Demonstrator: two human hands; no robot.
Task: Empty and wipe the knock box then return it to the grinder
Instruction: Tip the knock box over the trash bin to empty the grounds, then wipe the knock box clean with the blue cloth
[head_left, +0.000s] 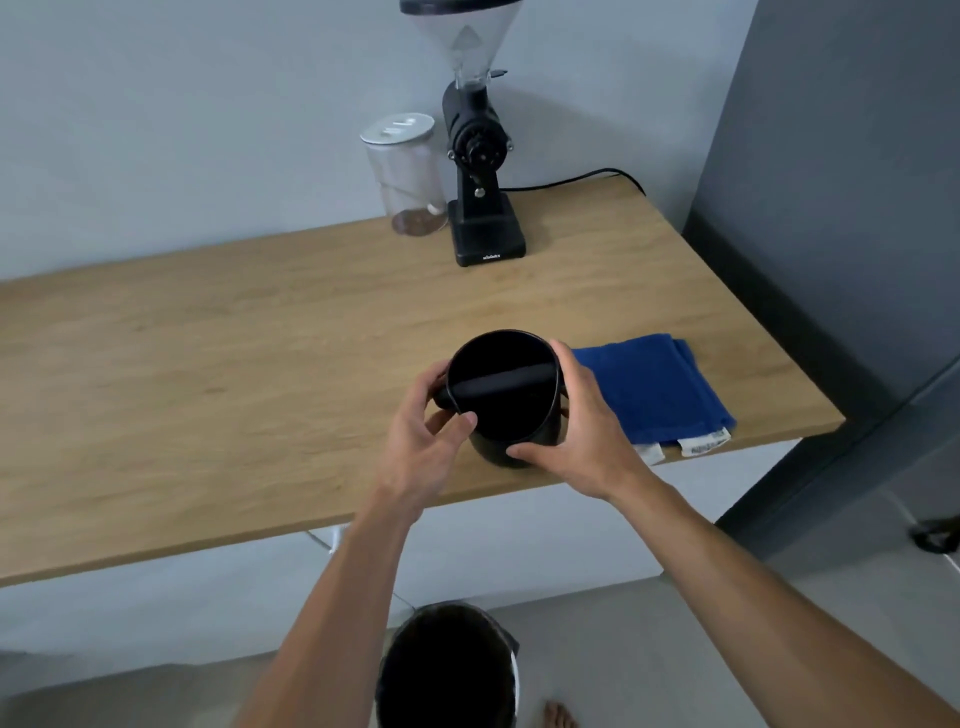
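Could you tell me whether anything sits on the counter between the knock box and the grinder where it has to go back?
Nothing visible does. Both hands hold the knock box near the counter's front edge, and bare wood runs from it to the grinder. The blue cloth lies to its right, the jar left of the grinder.

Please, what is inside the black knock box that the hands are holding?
Inside the knock box only the black bar across its opening shows. Below the bar all is dark, so grounds or an empty bottom cannot be told. The left hand and right hand cover its sides.
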